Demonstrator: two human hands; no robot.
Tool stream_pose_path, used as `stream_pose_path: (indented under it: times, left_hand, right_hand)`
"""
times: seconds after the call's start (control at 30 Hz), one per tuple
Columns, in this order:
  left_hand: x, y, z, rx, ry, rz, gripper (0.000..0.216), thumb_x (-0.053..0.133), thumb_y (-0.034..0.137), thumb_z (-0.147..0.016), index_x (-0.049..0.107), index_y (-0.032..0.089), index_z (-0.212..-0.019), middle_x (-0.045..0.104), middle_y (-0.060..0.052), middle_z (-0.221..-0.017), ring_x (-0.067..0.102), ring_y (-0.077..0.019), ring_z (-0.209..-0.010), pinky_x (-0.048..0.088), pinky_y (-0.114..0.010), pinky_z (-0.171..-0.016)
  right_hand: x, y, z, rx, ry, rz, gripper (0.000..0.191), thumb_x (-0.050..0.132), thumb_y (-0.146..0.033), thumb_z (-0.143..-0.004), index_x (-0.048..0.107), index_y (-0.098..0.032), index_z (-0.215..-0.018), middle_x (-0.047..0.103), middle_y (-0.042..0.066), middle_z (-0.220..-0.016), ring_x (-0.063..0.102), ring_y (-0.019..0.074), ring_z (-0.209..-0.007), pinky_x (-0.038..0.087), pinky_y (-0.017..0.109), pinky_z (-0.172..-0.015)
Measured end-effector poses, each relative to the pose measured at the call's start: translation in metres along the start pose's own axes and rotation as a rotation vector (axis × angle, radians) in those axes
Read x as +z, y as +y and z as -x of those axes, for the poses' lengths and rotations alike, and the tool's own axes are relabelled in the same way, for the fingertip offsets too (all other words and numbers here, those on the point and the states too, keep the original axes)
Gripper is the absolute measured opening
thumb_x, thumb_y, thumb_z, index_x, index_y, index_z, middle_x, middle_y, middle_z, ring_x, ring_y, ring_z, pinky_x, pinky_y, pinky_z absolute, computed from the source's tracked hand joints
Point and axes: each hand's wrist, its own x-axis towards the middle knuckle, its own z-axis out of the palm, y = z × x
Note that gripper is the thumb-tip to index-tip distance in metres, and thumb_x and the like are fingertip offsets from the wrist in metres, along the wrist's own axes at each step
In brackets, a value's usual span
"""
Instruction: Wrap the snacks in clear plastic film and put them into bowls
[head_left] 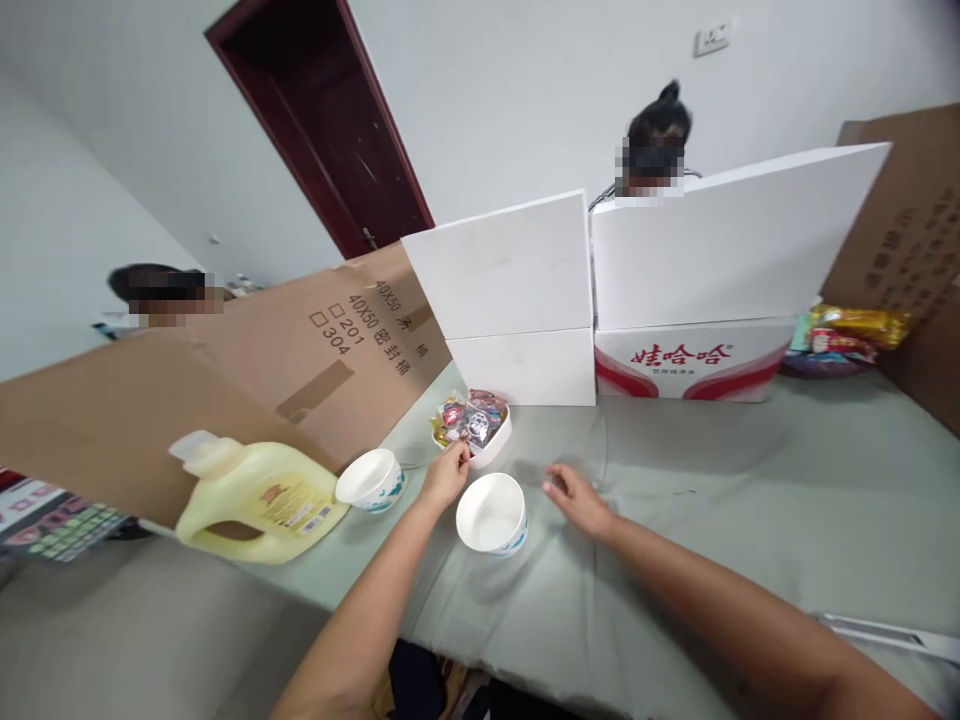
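My left hand (446, 474) reaches to the near rim of a white dish (496, 446) filled with small wrapped sweets (471, 418). Its fingers are pinched together at the dish's edge, and what they hold is too small to make out. My right hand (576, 497) rests on the grey-green cloth (712, 480) just right of an empty white paper bowl (491, 513), fingers loosely curled, holding nothing I can see. A second empty paper bowl (370, 479) stands to the left, beside a yellow detergent jug (259, 497) lying on its side.
A brown cardboard sheet (247, 370) leans along the left. White foam boards (645, 260) and a red-printed carton (694, 360) wall off the back. Snack packets (851, 335) lie at the far right by another cardboard panel (911, 240). Two other people sit behind these barriers.
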Motion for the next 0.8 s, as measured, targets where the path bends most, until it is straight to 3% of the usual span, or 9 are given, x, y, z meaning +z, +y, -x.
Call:
stream_pose_path:
  times: [0.1, 0.27, 0.33, 0.47, 0.6, 0.73, 0.8]
  left_hand:
    - [-0.007, 0.021, -0.007, 0.085, -0.03, 0.099, 0.01, 0.053, 0.015, -0.078, 0.046, 0.021, -0.074, 0.057, 0.003, -0.077, 0.053, -0.0142, -0.07, 0.04, -0.025, -0.067]
    - [-0.015, 0.072, -0.019, 0.213, -0.102, 0.212, 0.012, 0.057, 0.017, -0.074, 0.045, 0.02, -0.071, 0.056, 0.004, -0.072, 0.052, -0.013, -0.067, 0.039, -0.023, -0.063]
    - [-0.014, 0.096, -0.015, 0.25, -0.124, 0.233, 0.013, 0.058, 0.015, -0.074, 0.046, 0.02, -0.071, 0.056, 0.004, -0.071, 0.051, -0.0127, -0.066, 0.039, -0.023, -0.063]
    - [-0.015, 0.129, 0.012, 0.312, -0.169, 0.267, 0.008, 0.059, 0.016, -0.077, 0.051, 0.02, -0.075, 0.06, 0.002, -0.079, 0.056, -0.0138, -0.071, 0.043, -0.025, -0.068]
    - [-0.028, 0.125, 0.06, 0.343, -0.039, 0.185, 0.011, 0.06, 0.025, -0.082, 0.058, 0.022, -0.092, 0.061, -0.004, -0.108, 0.059, -0.0213, -0.098, 0.045, -0.035, -0.087]
    - [-0.027, 0.093, 0.109, 0.336, 0.018, -0.014, 0.024, 0.07, 0.027, -0.074, 0.062, 0.023, -0.097, 0.066, -0.005, -0.104, 0.058, -0.0277, -0.105, 0.036, -0.049, -0.101]
    - [-0.022, 0.076, 0.126, 0.32, 0.007, -0.093, 0.014, 0.065, 0.019, -0.078, 0.063, 0.023, -0.092, 0.068, -0.004, -0.097, 0.061, -0.0267, -0.1, 0.029, -0.054, -0.106]
  right_hand:
    - [-0.018, -0.012, -0.02, 0.197, 0.055, -0.129, 0.048, 0.049, -0.055, -0.09, 0.056, -0.016, -0.117, 0.061, 0.018, -0.115, 0.062, 0.027, -0.101, 0.052, 0.044, -0.087]
    - [-0.047, -0.037, -0.03, 0.37, 0.065, -0.35, 0.073, 0.044, -0.072, -0.086, 0.046, -0.016, -0.132, 0.061, 0.02, -0.116, 0.066, 0.0254, -0.089, 0.056, 0.041, -0.074]
    - [-0.053, -0.042, -0.028, 0.397, 0.068, -0.404, 0.069, 0.045, -0.07, -0.086, 0.049, -0.016, -0.128, 0.064, 0.018, -0.11, 0.067, 0.0256, -0.087, 0.056, 0.041, -0.072]
    - [-0.063, -0.041, -0.025, 0.383, 0.16, -0.435, 0.047, 0.051, -0.049, -0.091, 0.049, -0.018, -0.125, 0.066, 0.013, -0.106, 0.067, 0.0214, -0.086, 0.056, 0.035, -0.072]
    - [-0.077, -0.038, -0.025, 0.337, 0.225, -0.373, 0.059, 0.063, -0.042, -0.084, 0.039, -0.021, -0.134, 0.066, 0.011, -0.11, 0.067, 0.0224, -0.085, 0.056, 0.038, -0.07]
    - [-0.085, -0.044, -0.025, 0.253, 0.14, -0.295, 0.067, 0.07, -0.046, -0.078, 0.043, -0.021, -0.133, 0.067, 0.012, -0.114, 0.067, 0.0265, -0.09, 0.056, 0.044, -0.073]
    - [-0.084, -0.053, -0.027, 0.167, 0.088, -0.255, 0.067, 0.073, -0.048, -0.075, 0.048, -0.022, -0.131, 0.068, 0.011, -0.113, 0.066, 0.0284, -0.095, 0.055, 0.045, -0.077]
